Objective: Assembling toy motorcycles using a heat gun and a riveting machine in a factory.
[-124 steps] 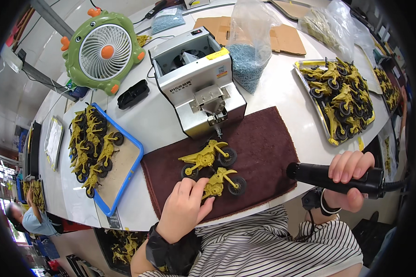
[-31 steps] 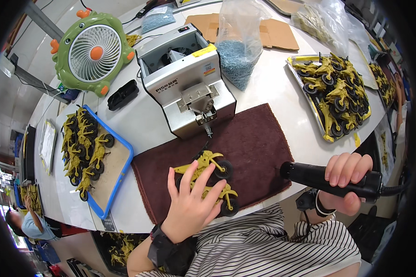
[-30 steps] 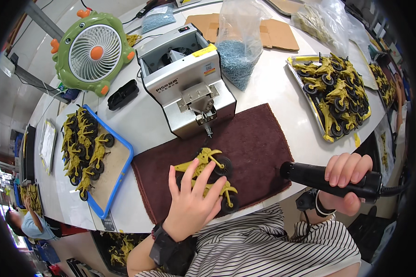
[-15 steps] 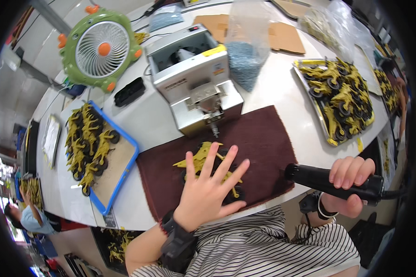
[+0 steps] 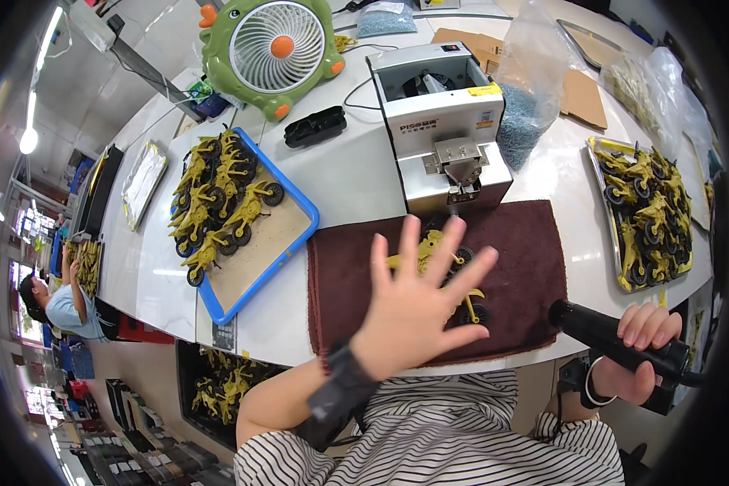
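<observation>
My left hand is spread wide above the maroon cloth, its fingers apart and holding nothing. Partly hidden behind those fingers, a yellow toy motorcycle with black wheels lies on the cloth. Off to the right, my right hand is wrapped around a black corded electric screwdriver. Its tip end points left, over the cloth's right edge. Just beyond the cloth stands a boxy white and silver screw feeder.
A blue-rimmed tray of yellow toy motorcycles sits at left, another yellow-edged tray at right. Behind are a green fan, a black holder and a bag of blue-grey bits. A person works far left.
My view has swung left, so the table things appear farther right. My left hand looks raised off the toy motorcycle, fingers still spread. My right hand keeps holding the screwdriver.
</observation>
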Tool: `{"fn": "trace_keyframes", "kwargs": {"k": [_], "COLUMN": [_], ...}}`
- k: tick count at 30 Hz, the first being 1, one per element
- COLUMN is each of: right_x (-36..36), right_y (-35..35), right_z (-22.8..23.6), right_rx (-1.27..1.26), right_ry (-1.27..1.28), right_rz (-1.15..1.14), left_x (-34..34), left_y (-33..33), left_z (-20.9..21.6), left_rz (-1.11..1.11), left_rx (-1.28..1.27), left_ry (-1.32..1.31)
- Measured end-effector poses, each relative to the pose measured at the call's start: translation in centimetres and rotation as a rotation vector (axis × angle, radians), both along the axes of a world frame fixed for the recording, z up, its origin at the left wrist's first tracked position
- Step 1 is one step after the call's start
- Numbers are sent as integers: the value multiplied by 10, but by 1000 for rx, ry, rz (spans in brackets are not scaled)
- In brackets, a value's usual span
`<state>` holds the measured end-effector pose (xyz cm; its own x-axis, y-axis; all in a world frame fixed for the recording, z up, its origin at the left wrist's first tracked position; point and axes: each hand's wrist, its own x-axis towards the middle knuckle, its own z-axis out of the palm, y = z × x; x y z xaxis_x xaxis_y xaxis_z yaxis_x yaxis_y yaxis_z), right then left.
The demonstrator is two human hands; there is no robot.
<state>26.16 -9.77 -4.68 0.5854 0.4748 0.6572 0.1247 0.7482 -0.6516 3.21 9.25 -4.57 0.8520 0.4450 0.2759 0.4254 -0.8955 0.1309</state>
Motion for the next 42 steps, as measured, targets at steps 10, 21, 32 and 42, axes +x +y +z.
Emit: {"fn": "trace_keyframes", "kwargs": {"k": [10,21,32,42], "right_x": [-9,-3,-5,-3], "right_y": [11,6,2,3], "right_z": [9,6,3,2], "right_rx": [9,23,43,56], "right_ry": [21,38,60,72], "right_rz": [4,27,2,9], "left_x": [-178,-25,88,72], "left_y": [201,66,26,43], "left_z": [-22,65,28,6], "left_rz": [542,64,-102,-100], "left_rx": [-60,-1142,-1318,-504], "left_ry": [88,-496,-141,-266]}}
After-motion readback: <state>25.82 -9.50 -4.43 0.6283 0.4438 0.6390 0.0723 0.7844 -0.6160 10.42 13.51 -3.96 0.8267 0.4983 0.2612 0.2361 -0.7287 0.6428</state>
